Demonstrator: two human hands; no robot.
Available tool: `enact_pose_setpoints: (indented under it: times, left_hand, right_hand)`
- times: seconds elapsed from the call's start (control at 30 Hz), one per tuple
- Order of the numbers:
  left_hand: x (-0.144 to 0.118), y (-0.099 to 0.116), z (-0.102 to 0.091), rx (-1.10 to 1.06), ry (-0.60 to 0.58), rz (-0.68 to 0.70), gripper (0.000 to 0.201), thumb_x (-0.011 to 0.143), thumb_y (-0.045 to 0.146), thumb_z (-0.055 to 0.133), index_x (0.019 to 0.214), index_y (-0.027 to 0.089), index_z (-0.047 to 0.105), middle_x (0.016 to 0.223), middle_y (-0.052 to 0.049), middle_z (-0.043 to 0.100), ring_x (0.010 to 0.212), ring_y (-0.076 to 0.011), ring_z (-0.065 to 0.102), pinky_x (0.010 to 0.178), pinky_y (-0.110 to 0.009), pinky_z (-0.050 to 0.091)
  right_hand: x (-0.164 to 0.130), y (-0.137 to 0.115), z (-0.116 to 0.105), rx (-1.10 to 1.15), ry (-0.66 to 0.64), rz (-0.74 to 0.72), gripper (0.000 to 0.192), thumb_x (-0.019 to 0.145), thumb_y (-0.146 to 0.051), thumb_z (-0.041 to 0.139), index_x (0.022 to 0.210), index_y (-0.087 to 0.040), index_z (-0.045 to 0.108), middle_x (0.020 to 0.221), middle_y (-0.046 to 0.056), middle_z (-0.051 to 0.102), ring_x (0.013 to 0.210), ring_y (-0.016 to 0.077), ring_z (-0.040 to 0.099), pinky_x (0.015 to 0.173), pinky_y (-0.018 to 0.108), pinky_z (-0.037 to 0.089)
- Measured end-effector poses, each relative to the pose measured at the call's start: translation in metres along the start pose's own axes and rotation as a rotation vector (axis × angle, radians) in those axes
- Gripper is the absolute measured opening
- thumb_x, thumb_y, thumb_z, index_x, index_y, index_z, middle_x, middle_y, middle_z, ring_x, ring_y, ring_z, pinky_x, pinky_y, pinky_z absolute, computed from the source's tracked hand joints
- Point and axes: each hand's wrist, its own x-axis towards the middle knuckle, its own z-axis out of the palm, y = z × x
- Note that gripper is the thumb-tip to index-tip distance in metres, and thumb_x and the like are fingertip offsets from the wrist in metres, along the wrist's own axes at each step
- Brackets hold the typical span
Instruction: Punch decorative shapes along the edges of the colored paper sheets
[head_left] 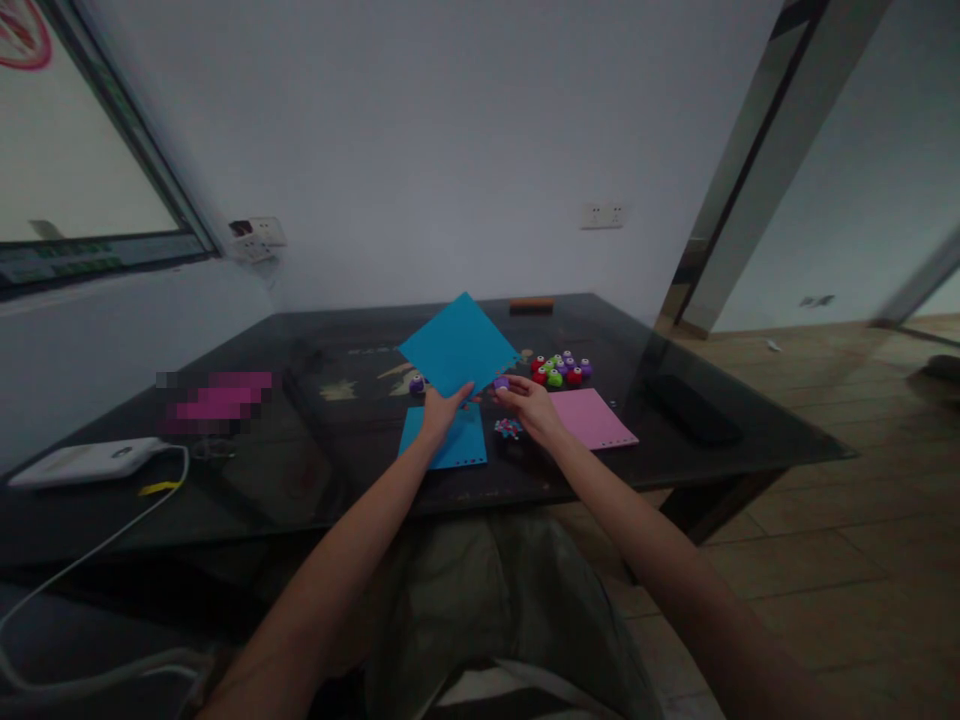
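Holding blue sheet (left hand)

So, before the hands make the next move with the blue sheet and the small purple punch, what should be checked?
1. Left hand grips the raised blue sheet at its lower corner: ok.
2. Right hand holds the purple punch at the sheet's edge: ok.
3. Sheet edge seated inside the punch slot: cannot tell.
4. Second blue sheet lies flat on the table: ok.
5. Pink sheet is apart from both hands: ok.
6. Pile of other punches stays behind, not in the way: ok.
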Motion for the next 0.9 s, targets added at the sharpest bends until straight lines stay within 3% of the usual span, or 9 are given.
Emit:
enact_pose_setpoints:
  times: [0.5, 0.73, 0.9]
  left_hand:
    - [-0.0026, 0.0066, 0.0012, 0.053, 0.015, -0.004, 0.041, 0.068, 0.032, 0.071, 0.101, 0.011, 0.059, 0.097, -0.015, 0.070, 0.069, -0.0235, 0.069, 0.051, -0.027, 0.050]
    - [-0.0036, 0.0072, 0.0011, 0.102, -0.025, 0.022, 0.033, 0.068, 0.035, 0.070, 0.090, 0.012, 0.062, 0.081, -0.013, 0.072, 0.066, -0.0239, 0.068, 0.053, -0.030, 0.051]
    - [-0.0041, 0.0077, 0.0012, 0.138, -0.024, 0.031, 0.035, 0.068, 0.031, 0.071, 0.095, 0.012, 0.062, 0.084, -0.012, 0.072, 0.067, -0.0227, 0.067, 0.054, -0.029, 0.052]
  right_hand:
    - [-0.0011, -0.0018, 0.0005, 0.059, -0.003, -0.003, 0.043, 0.051, -0.025, 0.082, 0.089, -0.018, 0.063, 0.084, 0.003, 0.069, 0.075, 0.0171, 0.066, 0.075, 0.032, 0.052]
    - [-0.0025, -0.0026, 0.0027, 0.097, 0.016, -0.002, 0.042, 0.048, -0.024, 0.083, 0.084, -0.019, 0.061, 0.080, 0.001, 0.068, 0.076, 0.0170, 0.066, 0.074, 0.032, 0.053]
    - [-0.0025, -0.0014, 0.0021, 0.080, 0.018, -0.008, 0.043, 0.049, -0.026, 0.082, 0.085, -0.020, 0.060, 0.080, 0.000, 0.067, 0.076, 0.0162, 0.065, 0.072, 0.030, 0.052]
